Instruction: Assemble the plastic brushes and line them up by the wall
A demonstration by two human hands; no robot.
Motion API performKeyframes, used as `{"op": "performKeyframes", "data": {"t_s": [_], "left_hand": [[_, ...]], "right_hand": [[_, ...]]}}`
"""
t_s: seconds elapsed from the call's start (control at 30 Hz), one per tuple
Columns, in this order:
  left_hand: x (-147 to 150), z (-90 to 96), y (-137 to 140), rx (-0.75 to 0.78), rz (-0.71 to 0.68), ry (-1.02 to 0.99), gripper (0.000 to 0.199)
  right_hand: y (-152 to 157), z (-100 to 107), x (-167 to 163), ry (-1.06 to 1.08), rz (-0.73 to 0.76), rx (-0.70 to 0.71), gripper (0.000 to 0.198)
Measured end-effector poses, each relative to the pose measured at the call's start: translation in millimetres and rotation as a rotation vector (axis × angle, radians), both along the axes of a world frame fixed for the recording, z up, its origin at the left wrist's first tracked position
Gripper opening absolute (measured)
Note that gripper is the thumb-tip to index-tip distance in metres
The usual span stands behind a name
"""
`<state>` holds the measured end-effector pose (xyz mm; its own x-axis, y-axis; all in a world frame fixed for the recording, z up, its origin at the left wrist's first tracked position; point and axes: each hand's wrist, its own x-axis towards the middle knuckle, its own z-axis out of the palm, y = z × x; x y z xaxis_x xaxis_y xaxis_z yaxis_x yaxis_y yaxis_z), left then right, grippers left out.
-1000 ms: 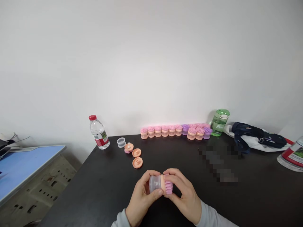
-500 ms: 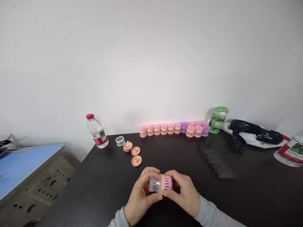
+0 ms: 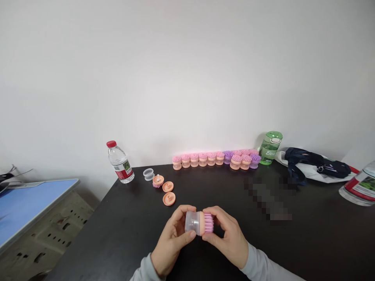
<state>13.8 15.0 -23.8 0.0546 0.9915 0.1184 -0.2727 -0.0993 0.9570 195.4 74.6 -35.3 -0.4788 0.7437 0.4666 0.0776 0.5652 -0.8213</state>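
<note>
Between my two hands lies a small scrub brush [image 3: 200, 223] on its side, with a clear cup body at left, a peach ring in the middle and pink bristles at right. My left hand [image 3: 175, 238] is closed round the clear cup, thumb below and fingers above. At the bristle end, my right hand [image 3: 227, 236] grips the ring and bristles between thumb and fingers. Beyond my left hand are two peach discs [image 3: 169, 199], a peach piece with pink bristles facing down [image 3: 158, 180], and an empty clear cup [image 3: 149, 175].
Along the wall stands a row of pink and purple brushes [image 3: 202, 159]. A red-capped water bottle [image 3: 120, 163] is at the left, a green bottle [image 3: 270, 149] at the back right. Farther right lie a dark strapped bag [image 3: 319, 162] and another bottle [image 3: 363, 186]. One table patch is pixelated.
The brush has risen slightly in my hands. My left fingers and thumb have shifted left on the cup, so more of it shows. The things on the table have stayed put.
</note>
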Motion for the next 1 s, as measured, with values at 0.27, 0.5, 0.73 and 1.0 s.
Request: {"op": "performKeyframes", "data": {"t_s": [0.27, 0.5, 0.73, 1.0], "left_hand": [[-3.0, -3.1, 0.0, -0.081, 0.052, -0.018, 0.051], [-4.5, 4.1, 1.5, -0.017, -0.001, -0.018, 0.056], [-3.0, 0.8, 2.1, -0.092, 0.07, 0.036, 0.037], [-3.5, -3.4, 1.7, 0.336, 0.203, 0.517, 0.023]], "right_hand": [[-0.2, 0.0, -0.1, -0.017, -0.032, 0.022, 0.033], [-0.1, 0.7, -1.2, -0.007, -0.033, 0.052, 0.034], [-1.1, 0.4, -0.6, -0.004, -0.039, 0.057, 0.033], [5.4, -3.7, -5.3, 0.034, 0.084, -0.425, 0.03]]}}
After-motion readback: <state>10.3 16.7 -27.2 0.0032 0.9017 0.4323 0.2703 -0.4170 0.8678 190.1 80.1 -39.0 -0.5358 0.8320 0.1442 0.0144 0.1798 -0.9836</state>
